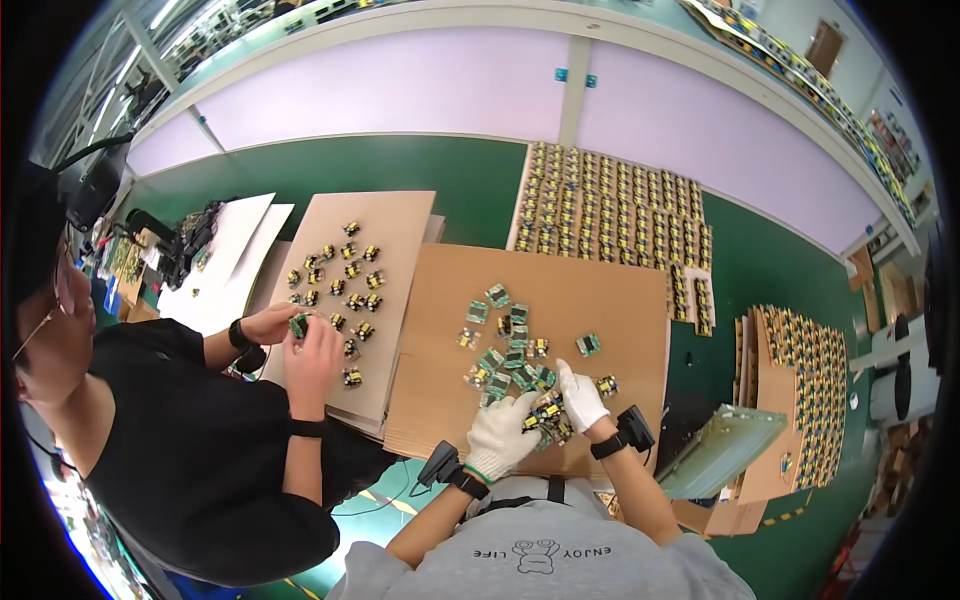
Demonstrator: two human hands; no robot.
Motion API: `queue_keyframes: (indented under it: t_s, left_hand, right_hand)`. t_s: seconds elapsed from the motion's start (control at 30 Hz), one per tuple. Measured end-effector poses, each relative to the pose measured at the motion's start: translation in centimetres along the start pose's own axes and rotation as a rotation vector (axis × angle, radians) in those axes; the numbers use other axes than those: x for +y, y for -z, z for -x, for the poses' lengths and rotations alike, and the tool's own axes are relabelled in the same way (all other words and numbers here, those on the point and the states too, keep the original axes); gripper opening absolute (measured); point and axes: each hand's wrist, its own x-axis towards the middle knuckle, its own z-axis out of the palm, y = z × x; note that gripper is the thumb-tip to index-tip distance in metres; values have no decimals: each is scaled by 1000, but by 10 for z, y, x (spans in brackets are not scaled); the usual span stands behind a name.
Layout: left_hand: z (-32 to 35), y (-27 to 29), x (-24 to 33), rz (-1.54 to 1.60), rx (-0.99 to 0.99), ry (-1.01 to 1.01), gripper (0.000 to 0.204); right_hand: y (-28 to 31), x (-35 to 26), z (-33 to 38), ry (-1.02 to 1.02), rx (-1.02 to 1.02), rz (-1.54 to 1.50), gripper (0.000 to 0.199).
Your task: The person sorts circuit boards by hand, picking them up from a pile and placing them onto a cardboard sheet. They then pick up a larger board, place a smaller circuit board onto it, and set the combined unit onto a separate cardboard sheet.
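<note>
My left hand (502,434), in a white knit glove, curls its fingers against a clump of small circuit boards (549,417) near the front edge of a cardboard sheet (430,350). On the clump's other side is my right hand (583,397), also gloved, its fingers pressed together and closed against the boards. My fingertips are partly hidden among the parts. Loose green boards (515,358) with yellow and black components lie in a heap just beyond my hands. One board (588,344) sits apart to the right, and another (607,385) is beside my right hand.
On the left, a person in black (200,450) holds a green board (299,325) over another cardboard sheet (355,215) with scattered boards. Rows of boards (610,205) fill a sheet at the back. More rows (815,390) stand right, behind a tilted translucent tray (725,450).
</note>
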Motion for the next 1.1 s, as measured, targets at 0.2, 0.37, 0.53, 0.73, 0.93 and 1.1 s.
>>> queue_keyframes:
  t_s: [0.2, 0.37, 0.53, 0.73, 0.93, 1.1]
  left_hand:
    - [-21, 11, -30, 110, 133, 36, 46]
    - [-40, 14, -27, 94, 178, 105, 38]
    - [-49, 3, -16, 30, 105, -74, 36]
    - [-48, -12, -17, 425, 165, 86, 32]
    - [-50, -12, -16, 279, 186, 16, 59]
    - [-47, -24, -8, 141, 154, -46, 86]
  right_hand:
    - [-2, -49, -39, -127, 9, -42, 59]
    - [-7, -76, -30, 408, 477, 487, 37]
    - [-32, -53, -10, 294, 223, 500, 40]
    - [-11, -35, -26, -204, -18, -543, 39]
    - [-13, -58, -4, 521, 591, 492, 37]
    - [-37, -40, 6, 376, 400, 463, 37]
